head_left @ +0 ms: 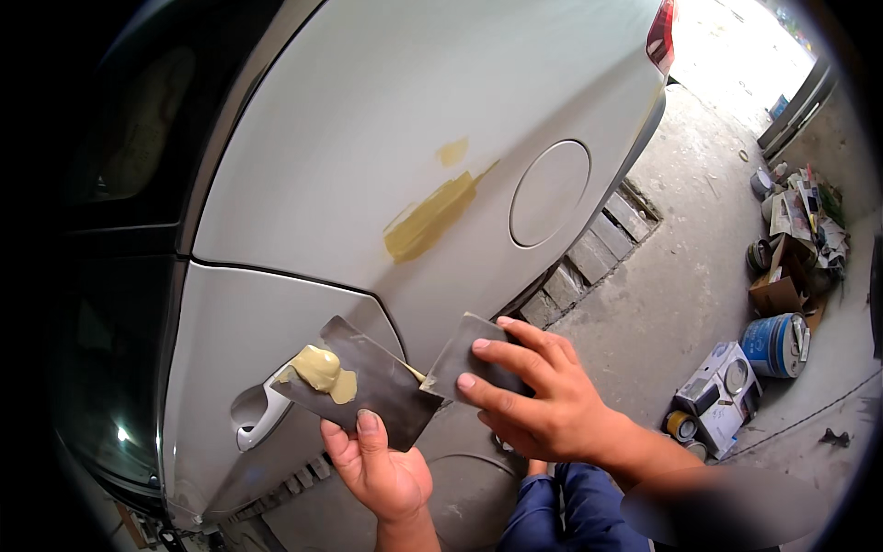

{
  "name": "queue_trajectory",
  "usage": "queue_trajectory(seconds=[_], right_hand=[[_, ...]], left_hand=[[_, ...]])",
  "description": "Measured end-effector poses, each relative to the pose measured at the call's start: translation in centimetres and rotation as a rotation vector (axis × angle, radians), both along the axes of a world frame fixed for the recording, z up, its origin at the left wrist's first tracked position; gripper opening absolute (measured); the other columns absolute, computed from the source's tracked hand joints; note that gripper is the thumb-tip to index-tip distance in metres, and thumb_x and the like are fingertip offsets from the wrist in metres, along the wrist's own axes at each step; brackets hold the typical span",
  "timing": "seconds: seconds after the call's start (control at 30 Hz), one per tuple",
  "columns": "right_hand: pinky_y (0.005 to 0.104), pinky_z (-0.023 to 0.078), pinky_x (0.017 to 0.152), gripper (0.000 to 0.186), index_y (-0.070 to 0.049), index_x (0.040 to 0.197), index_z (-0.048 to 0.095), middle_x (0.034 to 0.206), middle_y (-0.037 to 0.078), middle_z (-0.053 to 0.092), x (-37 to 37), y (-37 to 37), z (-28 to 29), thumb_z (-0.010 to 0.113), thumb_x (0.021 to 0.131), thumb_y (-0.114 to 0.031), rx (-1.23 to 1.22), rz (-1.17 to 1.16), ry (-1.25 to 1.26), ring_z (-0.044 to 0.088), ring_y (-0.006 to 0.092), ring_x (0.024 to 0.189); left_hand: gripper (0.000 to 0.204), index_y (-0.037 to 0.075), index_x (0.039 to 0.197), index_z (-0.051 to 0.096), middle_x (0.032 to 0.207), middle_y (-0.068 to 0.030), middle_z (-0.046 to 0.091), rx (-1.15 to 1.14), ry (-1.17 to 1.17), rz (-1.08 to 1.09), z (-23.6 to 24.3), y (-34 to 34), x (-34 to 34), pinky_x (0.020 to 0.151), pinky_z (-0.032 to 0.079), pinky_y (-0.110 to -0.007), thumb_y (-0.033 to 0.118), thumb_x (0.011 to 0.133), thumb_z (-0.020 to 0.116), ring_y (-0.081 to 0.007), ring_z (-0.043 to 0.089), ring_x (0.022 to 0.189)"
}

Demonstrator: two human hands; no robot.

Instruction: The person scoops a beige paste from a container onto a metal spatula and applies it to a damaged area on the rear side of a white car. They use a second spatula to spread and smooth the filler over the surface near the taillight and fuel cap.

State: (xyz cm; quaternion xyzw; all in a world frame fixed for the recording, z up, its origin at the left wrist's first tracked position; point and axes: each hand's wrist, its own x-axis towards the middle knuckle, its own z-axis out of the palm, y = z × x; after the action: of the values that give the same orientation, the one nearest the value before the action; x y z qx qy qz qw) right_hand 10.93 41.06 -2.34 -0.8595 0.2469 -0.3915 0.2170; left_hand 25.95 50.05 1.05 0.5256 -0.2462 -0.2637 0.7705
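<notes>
My left hand (391, 478) grips a dark flat mixing board (382, 368) by its lower edge, thumb on top. A lump of yellowish putty (317, 368) sits at the board's left end. My right hand (543, 396) holds a dark, flat putty spreader (451, 366), fingers spread over its face. The spreader's lower left corner is at the board's right edge, where a thin streak of putty shows. Beyond both hands, the pale car panel (322, 156) bears a long smeared putty patch (432, 221) and a smaller, fainter patch (452, 152).
A round fuel flap (550, 193) lies right of the patch, and a door handle (267, 423) is left of the board. Along the right wall stand a blue paint can (768, 345), a white box (722, 396) and a cardboard box (782, 285). A floor grate (598, 248) runs beside the car.
</notes>
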Motion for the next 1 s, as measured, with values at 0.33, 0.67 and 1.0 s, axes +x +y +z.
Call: queue_trajectory(seconds=[0.33,0.67,1.0], right_hand=[[0.0452,0.037,0.09,0.045,-0.017,0.113,0.062,0.123,0.009,0.053,1.7,-3.8,-1.1,0.067,0.07,-0.009,-0.118,-0.261,-0.023,0.045,0.0362,0.118],[0.0497,0.034,0.094,0.052,-0.018,0.121,0.058,0.131,0.009,0.046,5.6,-6.7,-2.1,0.063,0.071,-0.008,-0.313,-0.389,-0.023,0.039,0.0394,0.122],[0.048,0.035,0.092,0.049,-0.018,0.118,0.06,0.129,0.009,0.048,5.5,-6.2,-3.1,0.062,0.07,-0.009,-0.321,-0.399,-0.058,0.041,0.0386,0.121]], left_hand=[[0.032,-0.004,0.124,0.045,0.121,-0.014,0.055,-0.019,-0.207,0.1,-1.2,2.1,1.5,0.096,0.043,-0.035,0.005,0.093,0.047,-0.0204,0.054,0.108],[0.038,-0.001,0.127,0.046,0.121,-0.0108,0.055,0.094,0.016,0.001,-2.3,3.6,-0.1,0.098,0.041,-0.036,0.003,0.089,0.044,-0.0206,0.053,0.11],[0.041,-0.001,0.128,0.046,0.121,-0.0114,0.056,0.114,0.057,0.026,-2.6,4.0,-0.1,0.097,0.042,-0.036,0.004,0.087,0.046,-0.0211,0.054,0.109]])
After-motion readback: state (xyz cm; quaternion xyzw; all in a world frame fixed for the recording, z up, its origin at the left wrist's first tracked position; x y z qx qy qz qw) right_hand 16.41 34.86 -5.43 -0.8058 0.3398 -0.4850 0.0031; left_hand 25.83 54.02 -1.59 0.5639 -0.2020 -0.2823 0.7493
